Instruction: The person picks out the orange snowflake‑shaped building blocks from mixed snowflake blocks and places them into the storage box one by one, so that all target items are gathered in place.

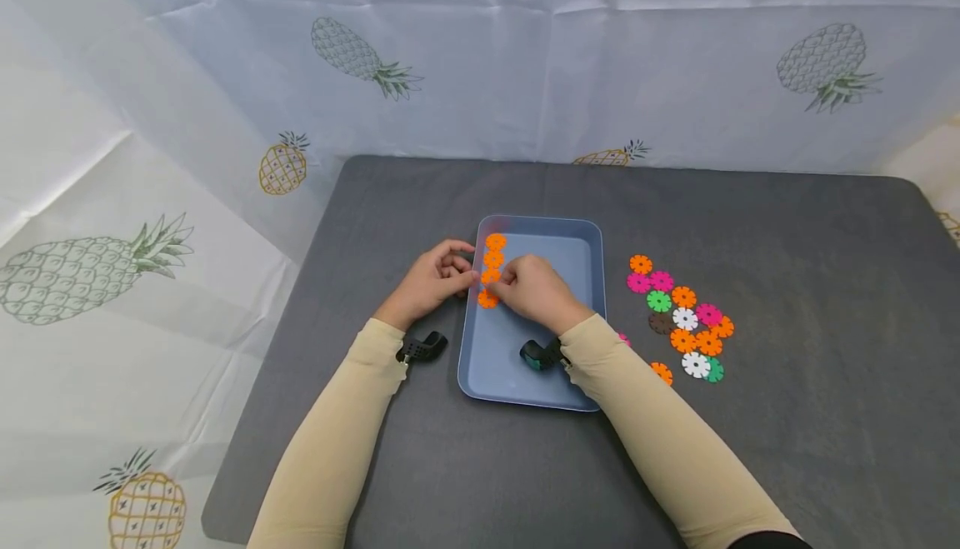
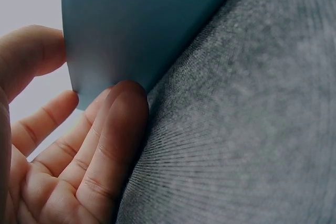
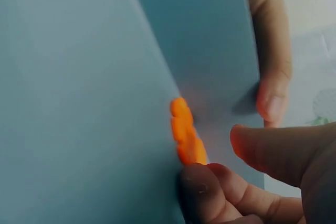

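Observation:
A blue rectangular tray (image 1: 532, 378) lies on the table. Along its left side runs a column of several orange flower-shaped discs (image 1: 492, 258). My left hand (image 1: 433, 279) holds the tray's left rim; in the left wrist view its fingertips (image 2: 128, 98) lie against the outer wall and the thumb is at the rim. Over the tray, my right hand (image 1: 542, 289) is at the lower part of the column. In the right wrist view its fingertips (image 3: 198, 182) touch the near end of the orange discs (image 3: 184, 129), while the thumb stands apart from them.
Right of the tray, loose discs in orange, pink, green (image 1: 659, 301), white (image 1: 685, 319) and brown lie scattered on the grey table (image 1: 825, 324). My right forearm (image 1: 660, 424) partly covers a few of them. A pineapple-print cloth (image 1: 480, 74) hangs behind the table.

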Available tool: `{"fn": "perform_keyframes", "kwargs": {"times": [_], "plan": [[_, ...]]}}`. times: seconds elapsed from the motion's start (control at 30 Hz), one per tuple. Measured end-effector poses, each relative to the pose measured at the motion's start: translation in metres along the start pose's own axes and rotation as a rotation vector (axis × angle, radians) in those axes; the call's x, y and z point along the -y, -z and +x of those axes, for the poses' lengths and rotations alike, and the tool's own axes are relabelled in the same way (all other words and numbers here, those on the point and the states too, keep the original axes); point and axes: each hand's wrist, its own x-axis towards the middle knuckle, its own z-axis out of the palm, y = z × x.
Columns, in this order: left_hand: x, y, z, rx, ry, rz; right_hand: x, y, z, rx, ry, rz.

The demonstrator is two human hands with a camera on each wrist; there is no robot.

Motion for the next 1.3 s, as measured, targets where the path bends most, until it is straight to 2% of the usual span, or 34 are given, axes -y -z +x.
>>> {"fn": "perform_keyframes", "kwargs": {"times": [0.23,0.43,0.77,0.93,1.3], "plan": [[0.000,0.001,0.000,0.004,-0.004,-0.010,0.002,0.004,-0.002,0.000,-0.021,0.021],[0.000,-0.001,0.001,0.007,-0.007,-0.022,0.005,0.010,-0.007,0.005,0.023,0.037],[0.001,-0.003,-0.002,0.002,-0.006,-0.019,0.012,0.031,-0.024,0.152,0.105,0.088],[0.001,-0.003,-0.001,-0.002,-0.013,-0.023,0.016,0.046,-0.035,0.186,0.159,0.072],[0.002,-0.002,-0.001,0.003,-0.013,-0.007,0.015,0.070,-0.067,0.112,0.155,-0.040]]}}
